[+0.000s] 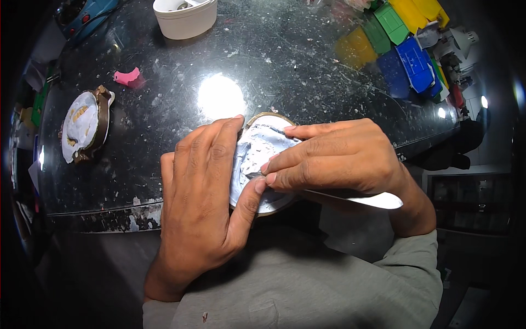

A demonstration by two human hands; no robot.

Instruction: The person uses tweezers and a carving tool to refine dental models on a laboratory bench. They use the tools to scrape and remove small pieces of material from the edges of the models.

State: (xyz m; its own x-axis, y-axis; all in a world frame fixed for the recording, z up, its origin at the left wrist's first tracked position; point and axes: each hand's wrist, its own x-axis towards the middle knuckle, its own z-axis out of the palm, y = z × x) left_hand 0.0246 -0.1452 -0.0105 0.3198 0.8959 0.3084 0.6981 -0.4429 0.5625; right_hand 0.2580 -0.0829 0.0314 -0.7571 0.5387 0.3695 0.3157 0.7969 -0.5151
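Evidently, the work in hand is careful scraping or trimming, judging by the crumbly, broken patch on the white surface. Nearest is the person's grey shirt (pixel 296 279), and just beyond it both hands meet over a round mould (pixel 271 207), a brassy rim filled with white, plaster-like material, at the near edge of the worktop (pixel 170 104). (Whether it rests there or is held slightly above, I cannot tell.) The left hand (pixel 205 192) lies along the mould's left side, fingers nearly straight, its thumb touching near the right fingertips; the underside is hidden, so how far that grip closes around the rim is unclear. The right hand (pixel 339 156) has its grip closed on a slim metal tool (pixel 379 200), broad shiny end sticking out to the right, working end down by the rough patch. The next move seems to call for short, light strokes, with the left thumb steadying the tip and the rim kept from turning.

Farther off, to the left, sits a second filled mould (pixel 82 123) with yellowish marks, then a pink piece (pixel 127 77), a white tub (pixel 185 23), and, off to the right, blue, green and yellow bins (pixel 415 63).
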